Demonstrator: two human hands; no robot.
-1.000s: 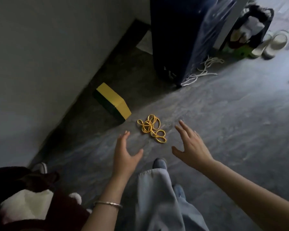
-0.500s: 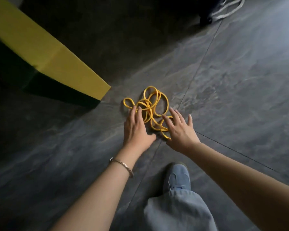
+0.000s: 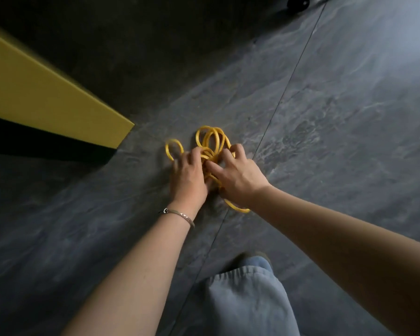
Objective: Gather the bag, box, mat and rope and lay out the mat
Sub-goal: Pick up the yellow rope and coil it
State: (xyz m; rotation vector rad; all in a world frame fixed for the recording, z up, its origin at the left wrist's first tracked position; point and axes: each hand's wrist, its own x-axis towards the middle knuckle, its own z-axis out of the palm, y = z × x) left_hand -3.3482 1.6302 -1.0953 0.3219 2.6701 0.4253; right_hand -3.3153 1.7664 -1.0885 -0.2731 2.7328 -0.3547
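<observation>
A yellow rope (image 3: pixel 210 129) lies in a tangle of loops on the grey stone floor, near the middle of the view. Both my hands are down on it. My left hand (image 3: pixel 188 173) covers the left part of the tangle with its fingers curled into the loops. My right hand (image 3: pixel 238 175) grips the right part, fingers bent over the strands and thumb pointing left. One loop sticks out to the left and a tail shows under my right wrist. The box (image 3: pixel 58 100), yellow on top with a black side, sits at the left. Bag and mat are out of view.
My trouser leg (image 3: pixel 250 301) and shoe tip are at the bottom centre. The base of a dark object (image 3: pixel 297 1) shows at the top edge. Floor joints run diagonally past the rope. A dark strip of floor lies behind the box.
I have bent down from standing and the view has closed in on the rope. Both hands went from hovering open, to touching the rope, to curling into its loops.
</observation>
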